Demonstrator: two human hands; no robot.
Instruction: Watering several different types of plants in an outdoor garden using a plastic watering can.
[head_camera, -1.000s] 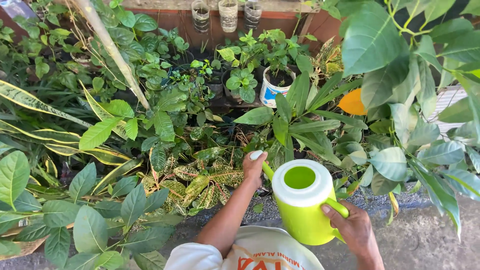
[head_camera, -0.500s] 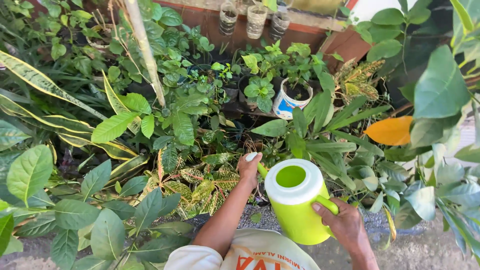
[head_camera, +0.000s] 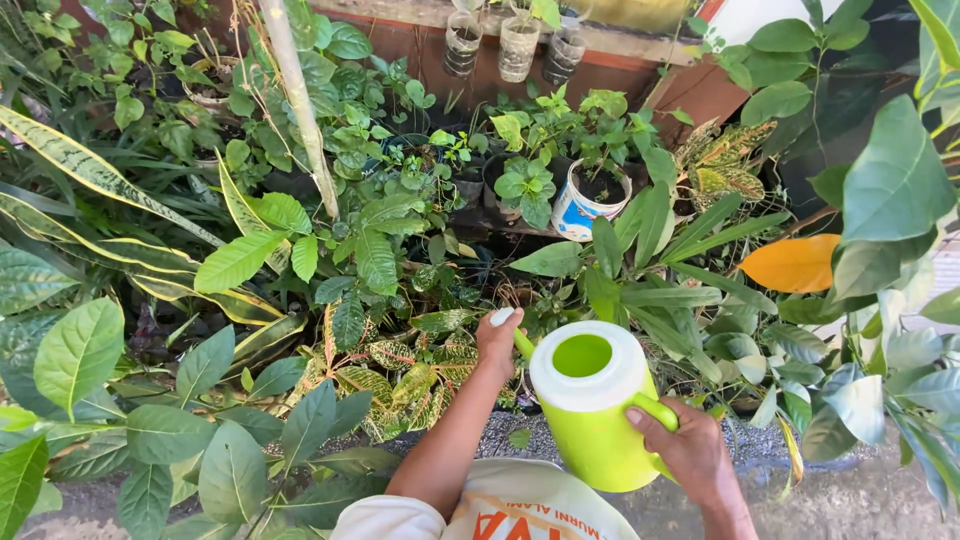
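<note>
Seen from the head camera, a person in a white shirt leans over a crowded garden bed with a lime-green watering can (head_camera: 592, 400), its white rim and open round mouth turned up toward the lens. The right hand (head_camera: 690, 452) is wrapped around the can's green handle at its near side, fingers curled closed on it, and carries the can just above the edge of the bed. The left hand (head_camera: 499, 340) reaches forward and is closed around the can's spout (head_camera: 522, 343), near its white tip (head_camera: 501, 316), steadying it over a croton with mottled yellow-green leaves (head_camera: 400, 375). No water can be made out leaving the spout, and the can stands nearly upright rather than tipped, so the watering here looks barely begun at best; whether the leaves and soil below are already wet cannot be told. Well beyond the spout a white tub used as a pot (head_camera: 585, 200) holds a small leafy plant, and cut clear bottles (head_camera: 518, 45) hang along a reddish-brown wall (head_camera: 620, 70) at the back. A pale slanting pole (head_camera: 300, 100) rises through the foliage at left, beside long striped leaves (head_camera: 90, 170), and one orange leaf (head_camera: 795, 262) stands out among the green at right. Rough grey ground (head_camera: 850, 500) shows at the lower right.
</note>
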